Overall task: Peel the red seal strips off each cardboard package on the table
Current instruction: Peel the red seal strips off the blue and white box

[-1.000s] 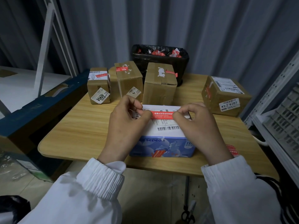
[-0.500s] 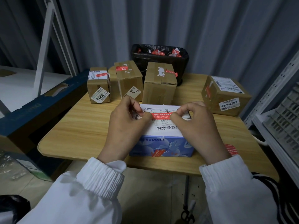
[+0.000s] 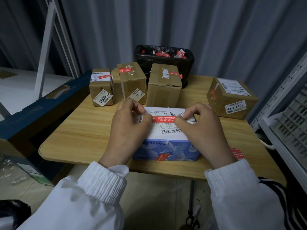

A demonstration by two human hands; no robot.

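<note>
Top strip: red seal strip (image 3: 164,119) lies across the white top of the blue-and-white box (image 3: 166,146), over the shipping label. It looks mostly flat; I cannot tell whether either end has lifted.
Box position: near edge of the table (image 3: 86,130), centred, directly in front of the person.
Left hand (image 3: 127,128): fingers curled, thumb and forefinger pinched together at the strip's left end.
Right hand (image 3: 204,130): fingers curled, thumb and forefinger pinched at the strip's right end; the fingertips hide that end.
Front strip (image 3: 163,157): second red strip on the box's blue front face, untouched.
Step in hand (judged): working an end of the top strip loose, peel not yet under way.
Left brown box (image 3: 100,90): red strip on top, in place.
Second brown box (image 3: 132,82): red strip on top, in place.
Third brown box (image 3: 163,90): red strip on its top edge, in place.
Right brown box (image 3: 232,98): red strip on its left face, in place.
Black bin (image 3: 164,65): behind the boxes, holds crumpled red strips.
Loose strip (image 3: 237,152): lies on the table by the right wrist.
Progress (judged): every package in view keeps a strip; most of the work remains.
</note>
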